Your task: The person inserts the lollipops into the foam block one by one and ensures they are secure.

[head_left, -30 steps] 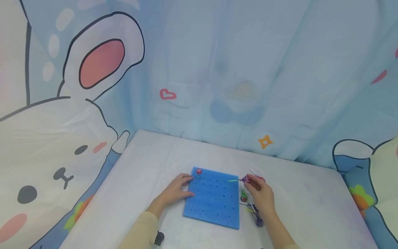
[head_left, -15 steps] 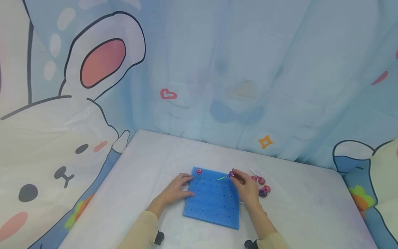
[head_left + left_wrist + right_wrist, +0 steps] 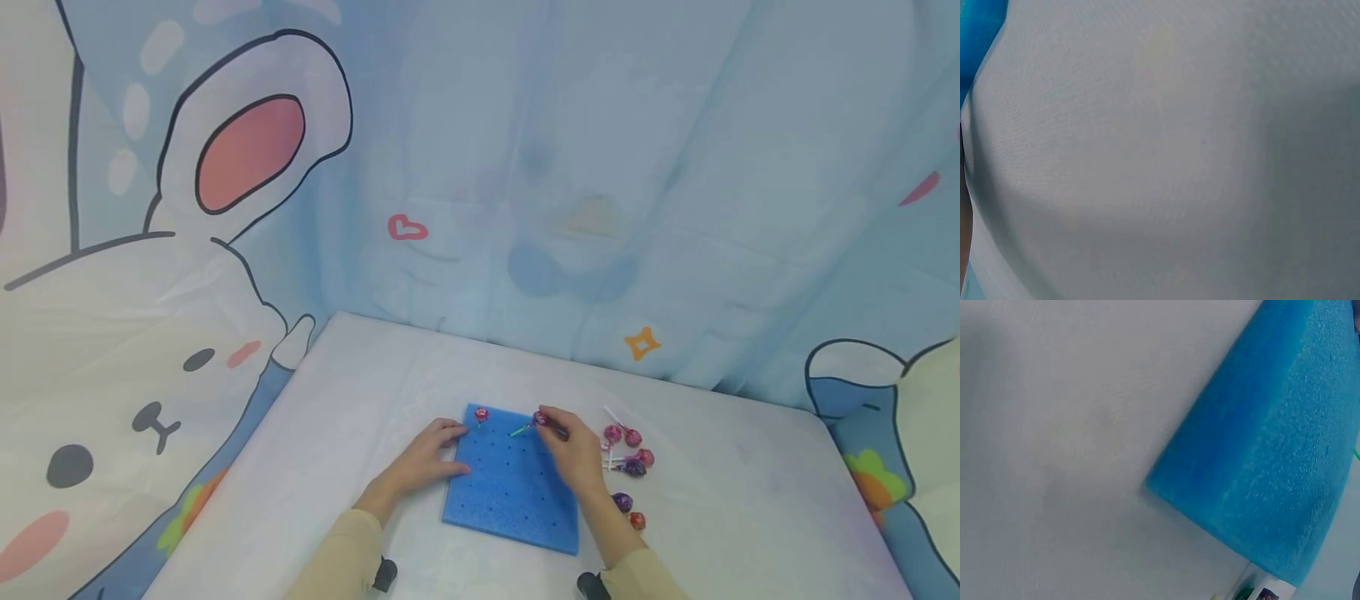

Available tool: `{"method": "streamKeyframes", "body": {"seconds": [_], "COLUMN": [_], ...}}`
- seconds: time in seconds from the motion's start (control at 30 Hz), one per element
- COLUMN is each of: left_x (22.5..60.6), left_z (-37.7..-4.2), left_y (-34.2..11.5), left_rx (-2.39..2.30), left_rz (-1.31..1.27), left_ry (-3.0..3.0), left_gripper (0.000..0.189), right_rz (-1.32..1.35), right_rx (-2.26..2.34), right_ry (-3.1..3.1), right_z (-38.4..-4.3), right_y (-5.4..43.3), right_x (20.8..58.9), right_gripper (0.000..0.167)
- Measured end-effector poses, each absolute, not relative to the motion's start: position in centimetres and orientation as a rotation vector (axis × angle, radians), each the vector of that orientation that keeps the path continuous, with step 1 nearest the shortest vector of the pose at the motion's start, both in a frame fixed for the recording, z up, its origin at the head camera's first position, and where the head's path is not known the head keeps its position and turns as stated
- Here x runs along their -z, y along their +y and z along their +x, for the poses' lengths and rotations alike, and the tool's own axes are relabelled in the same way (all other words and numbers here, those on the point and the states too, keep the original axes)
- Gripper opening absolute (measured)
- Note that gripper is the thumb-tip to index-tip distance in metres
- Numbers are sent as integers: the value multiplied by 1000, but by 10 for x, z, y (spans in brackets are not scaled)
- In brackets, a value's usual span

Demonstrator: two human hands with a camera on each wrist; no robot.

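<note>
A blue foam board (image 3: 495,483) with rows of small holes lies on the white table. My left hand (image 3: 420,458) rests at its left edge, fingers and thumb spread against it. Above the board's far right part, my right hand (image 3: 573,450) pinches a lollipop (image 3: 539,418) by its dark wrapped head; its green stick slants down to the left, close to the board. Whether the tip touches the foam I cannot tell. One red lollipop (image 3: 482,413) stands in the far left corner of the board. In the right wrist view the foam board (image 3: 1279,450) shows from its side.
Right of the board lie several loose lollipops, among them a pink one (image 3: 612,433), a dark purple one (image 3: 634,468) and an orange-red one (image 3: 637,521). The right forearm partly covers this group. A printed cloth (image 3: 480,167) hangs behind the table (image 3: 375,367).
My right hand has carried the lollipop leftward from the loose pile to over the board, its stick now angled lower. The left hand has stayed at the board's edge.
</note>
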State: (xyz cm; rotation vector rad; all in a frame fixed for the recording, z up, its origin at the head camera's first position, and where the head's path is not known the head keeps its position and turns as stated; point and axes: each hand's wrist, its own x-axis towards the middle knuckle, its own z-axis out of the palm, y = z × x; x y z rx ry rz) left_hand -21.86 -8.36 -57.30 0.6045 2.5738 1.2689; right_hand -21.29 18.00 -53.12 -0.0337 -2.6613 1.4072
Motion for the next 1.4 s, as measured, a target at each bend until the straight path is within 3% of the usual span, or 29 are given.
{"method": "streamKeyframes", "body": {"seconds": [0.7,1.4], "left_x": [575,574], "left_z": [-219,-220], "left_y": [-83,-84], "left_rx": [-1232,-1243], "left_rz": [611,595], "left_ry": [2600,2605], "left_gripper": [68,67], "right_rz": [172,94], "right_rx": [-1193,-1541], "right_ry": [-2675,-2685], "right_z": [-219,-222], "right_y": [171,150], "right_x": [530,537], "right_gripper": [32,34]}}
